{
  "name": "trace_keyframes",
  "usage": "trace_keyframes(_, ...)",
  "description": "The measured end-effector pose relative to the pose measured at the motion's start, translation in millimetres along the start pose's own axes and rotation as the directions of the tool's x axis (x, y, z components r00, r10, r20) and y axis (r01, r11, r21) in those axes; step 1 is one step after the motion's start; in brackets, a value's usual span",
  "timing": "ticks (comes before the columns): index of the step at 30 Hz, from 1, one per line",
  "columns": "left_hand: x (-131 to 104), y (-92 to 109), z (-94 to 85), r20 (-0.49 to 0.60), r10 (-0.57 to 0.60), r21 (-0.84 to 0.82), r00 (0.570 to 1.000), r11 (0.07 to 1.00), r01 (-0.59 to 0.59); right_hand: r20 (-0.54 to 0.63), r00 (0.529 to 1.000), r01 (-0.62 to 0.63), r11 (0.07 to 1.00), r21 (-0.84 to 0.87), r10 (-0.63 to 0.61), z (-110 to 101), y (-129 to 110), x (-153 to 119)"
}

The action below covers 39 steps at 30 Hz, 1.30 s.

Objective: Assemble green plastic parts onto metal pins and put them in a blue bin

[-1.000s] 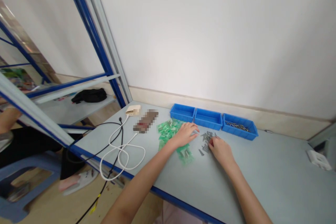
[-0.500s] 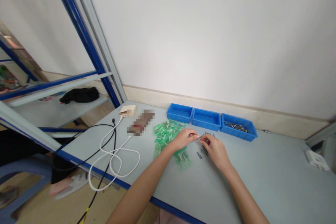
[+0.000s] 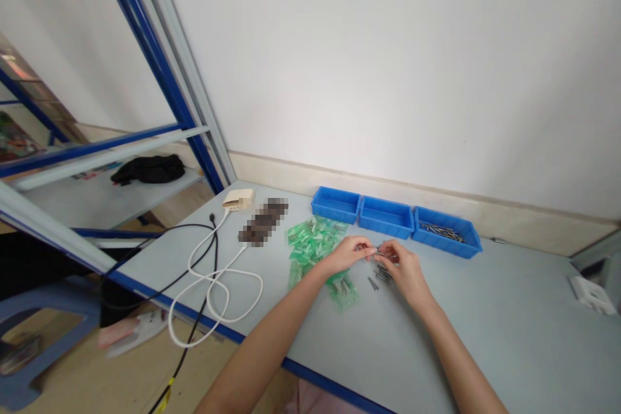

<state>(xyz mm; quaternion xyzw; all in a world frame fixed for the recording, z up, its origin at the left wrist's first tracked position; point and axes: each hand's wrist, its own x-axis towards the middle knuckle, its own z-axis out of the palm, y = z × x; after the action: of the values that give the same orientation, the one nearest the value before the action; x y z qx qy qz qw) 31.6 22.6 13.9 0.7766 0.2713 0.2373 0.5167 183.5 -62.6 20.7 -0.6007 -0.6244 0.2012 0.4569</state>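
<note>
My left hand (image 3: 352,253) is closed in a pinch at the right side of the green packets, with the ends of small grey screws (image 3: 377,251) showing at its fingertips. Fingertip to fingertip with it, my right hand (image 3: 405,272) is also closed, thumb and fingers pinching at the same screws. How many screws are held is hidden by the fingers. Under my right hand lies a small pile of loose screws (image 3: 383,274), partly covered. Two more screws (image 3: 372,283) lie just left of it. Green see-through bags (image 3: 315,242) with screws inside are heaped beside my left hand.
Three blue bins stand along the wall: a left bin (image 3: 336,205), a middle bin (image 3: 386,217) and a right bin (image 3: 446,233) holding long screws. Leftward are a white box (image 3: 239,199), a blurred-out object (image 3: 263,222) and looped white cable (image 3: 228,320). A white adapter (image 3: 592,295) lies far right.
My hands have drawn together, so their fingertips now meet at the screws. The whole view has shifted slightly; bins, bags and cable stay in place.
</note>
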Motion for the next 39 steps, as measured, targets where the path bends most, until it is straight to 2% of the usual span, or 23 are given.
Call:
trace_keyframes(6, -0.5, 2.8, -0.9, -0.067, 0.046, -0.012, 0.997, 0.999, -0.046, 0.085, 0.993, -0.066, 0.990, -0.122, 0.077, -9.3, -3.9, -0.5)
trace_keyframes(13, -2.2, 4.0, 3.3, -0.074, 0.047, -0.076, 0.996, 0.996, -0.052, 0.083, 0.988, -0.097, 0.949, -0.299, 0.127, -11.3, -9.4, -2.1)
trace_keyframes(18, -2.2, 4.9, 3.5, -0.071, 0.051, -0.123, 0.996, 0.991, -0.059, 0.124, 0.982, -0.102, 0.952, -0.287, 0.143, -11.5, -11.0, -1.9)
trace_keyframes(25, -5.3, 8.0, 6.8, -0.004, 0.024, -0.119, 1.000, 0.993, -0.025, 0.095, 0.988, -0.086, 0.949, -0.302, 0.119, -7.7, -11.8, -2.4)
trace_keyframes(32, -2.7, 9.0, 6.6, -0.061, 0.047, -0.134, 0.997, 0.989, -0.054, 0.050, 0.991, -0.108, 0.971, -0.215, 0.122, -9.5, -7.1, -1.7)
trace_keyframes(35, -2.8, 9.6, 6.7, -0.078, 0.040, -0.112, 0.996, 0.993, -0.048, 0.052, 0.992, -0.102, 0.963, -0.249, 0.119, -9.5, -7.5, -2.2)
trace_keyframes(39, -4.2, 9.1, 8.1, -0.043, 0.023, -0.078, 0.999, 0.997, -0.027, 0.082, 0.990, -0.083, 0.950, -0.302, 0.112, -8.5, -9.2, -2.5)
